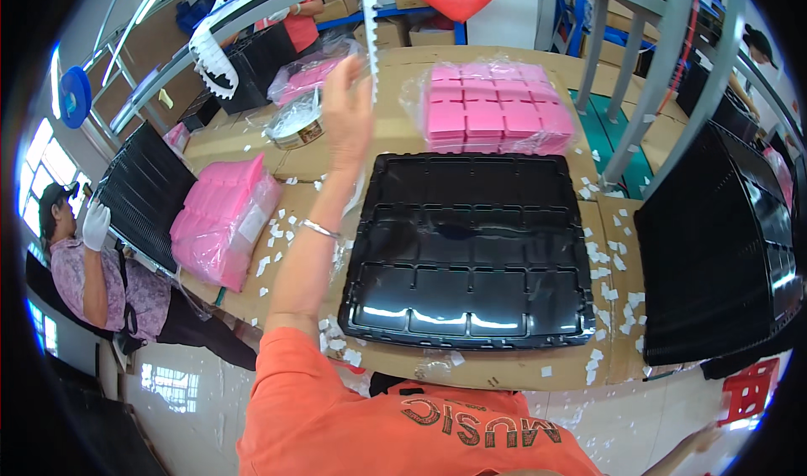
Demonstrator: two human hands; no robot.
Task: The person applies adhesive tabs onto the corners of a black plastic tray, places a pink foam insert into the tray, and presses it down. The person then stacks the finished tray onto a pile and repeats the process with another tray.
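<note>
A: What lies nearest?

B: A black tray (471, 257) with empty compartments, flat on the cardboard-covered surface (403, 131), white paper scraps (609, 261) scattered beside it.

A: And the hands?

B: The left hand (346, 106) is raised above the surface, left of the tray, fingers pinched on a white toothed strip (370, 30) hanging down from above. The right hand (702, 438) barely shows at the lower right edge; I cannot tell its grip.

A: Farther back?

B: A bag of pink blocks (496, 110) just behind the tray, and a tape roll (298, 127) left of the hand.
</note>
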